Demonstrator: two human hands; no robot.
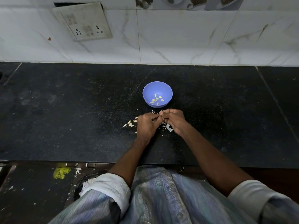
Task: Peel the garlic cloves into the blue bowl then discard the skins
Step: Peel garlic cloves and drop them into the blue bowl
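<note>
Head view: left hand (146, 125) and right hand (174, 119) are meeting knuckle to knuckle just in front of the blue bowl (146, 88), fingers curling tight, pinching a small garlic clove (161, 113) between them. Peeled cloves (156, 99) are lying in the bowl. Skins (131, 122) are littering the black counter (64, 110) beside both hands.

One blue bowl (157, 88), about eight peeled cloves (156, 99), two hands (160, 121).

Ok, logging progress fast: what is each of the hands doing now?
Left hand: fingers curled, pinching a garlic clove.
Right hand: fingers curled, pinching at the same clove.
</note>
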